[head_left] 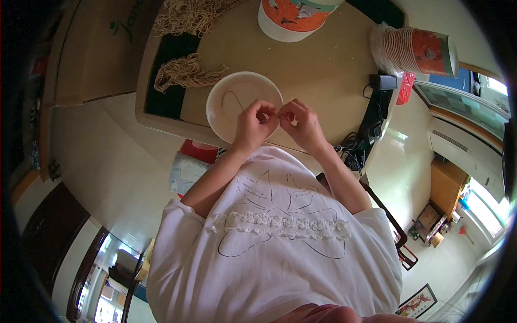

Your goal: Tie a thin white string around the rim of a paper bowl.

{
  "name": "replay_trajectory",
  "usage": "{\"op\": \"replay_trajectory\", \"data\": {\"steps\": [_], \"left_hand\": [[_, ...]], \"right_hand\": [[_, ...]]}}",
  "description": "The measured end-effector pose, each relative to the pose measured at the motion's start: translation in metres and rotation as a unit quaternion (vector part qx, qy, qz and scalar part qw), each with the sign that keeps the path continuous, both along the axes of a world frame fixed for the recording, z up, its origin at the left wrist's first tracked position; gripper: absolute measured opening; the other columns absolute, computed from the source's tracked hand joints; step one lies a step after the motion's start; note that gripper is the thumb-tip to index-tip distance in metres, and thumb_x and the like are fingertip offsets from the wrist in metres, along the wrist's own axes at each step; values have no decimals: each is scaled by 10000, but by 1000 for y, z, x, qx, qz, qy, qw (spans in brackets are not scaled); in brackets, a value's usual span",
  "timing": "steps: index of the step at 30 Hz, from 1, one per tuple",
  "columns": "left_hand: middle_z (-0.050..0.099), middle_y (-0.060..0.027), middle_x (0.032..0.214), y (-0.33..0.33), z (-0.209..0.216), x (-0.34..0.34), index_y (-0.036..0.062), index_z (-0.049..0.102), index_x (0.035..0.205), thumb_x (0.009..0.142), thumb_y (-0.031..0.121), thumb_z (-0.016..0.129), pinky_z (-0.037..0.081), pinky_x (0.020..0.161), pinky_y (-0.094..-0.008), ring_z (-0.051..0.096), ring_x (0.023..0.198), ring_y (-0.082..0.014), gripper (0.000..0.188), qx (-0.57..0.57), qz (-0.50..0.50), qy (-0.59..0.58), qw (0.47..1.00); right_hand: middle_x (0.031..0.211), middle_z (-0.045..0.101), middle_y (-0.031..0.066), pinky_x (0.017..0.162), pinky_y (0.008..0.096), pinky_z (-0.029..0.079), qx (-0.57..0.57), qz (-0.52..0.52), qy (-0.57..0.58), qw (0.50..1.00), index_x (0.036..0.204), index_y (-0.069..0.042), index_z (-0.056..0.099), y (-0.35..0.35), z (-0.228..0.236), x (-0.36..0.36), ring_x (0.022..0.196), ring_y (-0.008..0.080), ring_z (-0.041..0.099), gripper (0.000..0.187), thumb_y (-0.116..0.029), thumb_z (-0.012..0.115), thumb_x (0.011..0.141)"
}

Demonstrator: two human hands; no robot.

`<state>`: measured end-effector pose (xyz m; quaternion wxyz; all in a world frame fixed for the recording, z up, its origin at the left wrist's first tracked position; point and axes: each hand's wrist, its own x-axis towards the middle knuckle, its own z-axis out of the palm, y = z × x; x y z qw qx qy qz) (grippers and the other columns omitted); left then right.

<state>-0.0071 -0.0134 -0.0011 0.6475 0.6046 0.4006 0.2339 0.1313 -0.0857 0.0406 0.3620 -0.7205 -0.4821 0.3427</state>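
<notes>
I see my left hand point(254, 123) and right hand point(299, 121) pinching one thin cord point(235, 100) taut between closed fingertips. They hover at the white bowl's point(215, 110) five o'clock rim, so the cord's tail trails inside.

We get soft, even daylight, brightest from the window point(487, 207) at right, which blows out. Floor point(401, 161) glare beside the bench point(323, 64). Shadows faint. Centre sharp; heavy fisheye bending and a dark vignette at the rim, with edges smeared and slightly soft.
</notes>
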Motion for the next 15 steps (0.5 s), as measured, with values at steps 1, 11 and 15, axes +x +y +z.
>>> {"op": "replay_trajectory", "data": {"steps": [1, 11, 15], "left_hand": [[651, -37, 720, 1, 0, 0, 26, 615, 838, 763, 37, 661, 488, 575, -232, 593, 604, -84, 88, -2, -8, -5, 1000], [634, -18, 727, 11, -13, -6, 24, 642, 853, 798, 94, 638, 442, 556, -205, 565, 622, -77, 89, -146, -65, -11, 987], [585, 3, 685, 16, 0, -5, 19, 632, 864, 816, 86, 620, 381, 496, -187, 515, 570, -54, 82, -347, -46, -47, 936]], "right_hand": [[772, 567, 67, 616, 276, 459, 2, 2, 5, 1000, 835, -25, 612, 0, -1, 0, 683, 169, 551, 90, -3, 639, 751], [818, 600, 68, 625, 280, 462, -5, 4, 19, 1000, 884, -34, 630, 1, 1, 2, 711, 172, 576, 96, -5, 622, 792], [831, 608, 69, 643, 281, 473, 3, 2, 14, 1000, 893, -36, 639, -1, 0, 3, 734, 177, 591, 98, -10, 628, 798]]}}
